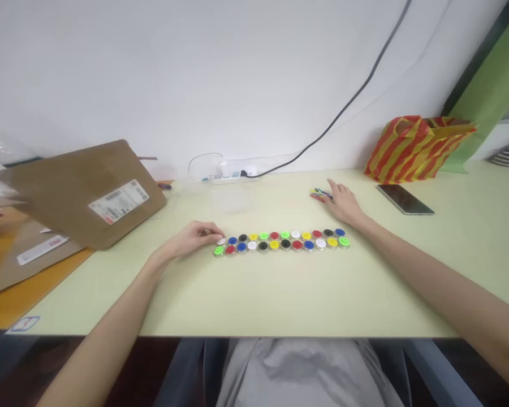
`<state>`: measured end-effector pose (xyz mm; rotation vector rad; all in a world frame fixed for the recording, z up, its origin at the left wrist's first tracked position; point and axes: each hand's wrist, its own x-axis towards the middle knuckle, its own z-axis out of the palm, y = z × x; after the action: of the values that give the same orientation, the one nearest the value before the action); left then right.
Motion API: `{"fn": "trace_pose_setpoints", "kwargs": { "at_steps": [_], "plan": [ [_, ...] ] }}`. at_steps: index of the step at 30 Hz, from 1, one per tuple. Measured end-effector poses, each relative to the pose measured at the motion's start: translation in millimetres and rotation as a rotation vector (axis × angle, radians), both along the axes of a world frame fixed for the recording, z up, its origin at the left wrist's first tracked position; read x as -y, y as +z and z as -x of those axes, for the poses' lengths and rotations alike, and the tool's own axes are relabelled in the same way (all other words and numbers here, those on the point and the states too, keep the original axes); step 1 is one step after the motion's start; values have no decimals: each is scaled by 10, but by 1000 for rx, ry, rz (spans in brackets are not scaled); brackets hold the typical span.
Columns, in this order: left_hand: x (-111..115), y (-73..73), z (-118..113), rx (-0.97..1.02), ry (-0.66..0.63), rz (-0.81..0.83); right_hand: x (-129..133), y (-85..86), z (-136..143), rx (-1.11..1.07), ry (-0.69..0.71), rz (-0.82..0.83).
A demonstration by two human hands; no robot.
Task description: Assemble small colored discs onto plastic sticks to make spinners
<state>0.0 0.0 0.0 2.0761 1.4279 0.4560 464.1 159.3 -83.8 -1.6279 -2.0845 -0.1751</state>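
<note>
Near both hands (195, 237), clear round pots (263, 250) (coloured tops (297, 245)), two rows.

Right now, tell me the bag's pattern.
The bag has red and yellow stripes, clearest in the head view.

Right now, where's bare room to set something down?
The pale green table looks bare between the two rows of coloured round discs and its front edge, and between your right forearm and the black-screened phone. It's crowded by the brown cardboard package and the red and yellow striped bag.
</note>
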Motion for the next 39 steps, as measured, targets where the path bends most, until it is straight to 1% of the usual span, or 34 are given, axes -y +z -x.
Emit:
{"fn": "trace_pose_setpoints", "kwargs": {
  "at_steps": [9, 14, 21, 29, 39],
  "plan": [
    [6, 9, -55, -31, 32, -31, -34, -33, -18, 8, 13, 4],
    [0, 1, -54, -37, 26, -12, -36, -30, -16, 22, 12, 17],
    [-4, -16, -50, 12, 21, -29, -55, -51, -19, 17, 9, -4],
    [-28, -51, -48, -4, 37, -37, -74, -66, -29, 20, 13, 17],
    [-48, -76, -38, -12, 21, -18, -65, -49, -22, 30, -2, 25]
  ]
}}
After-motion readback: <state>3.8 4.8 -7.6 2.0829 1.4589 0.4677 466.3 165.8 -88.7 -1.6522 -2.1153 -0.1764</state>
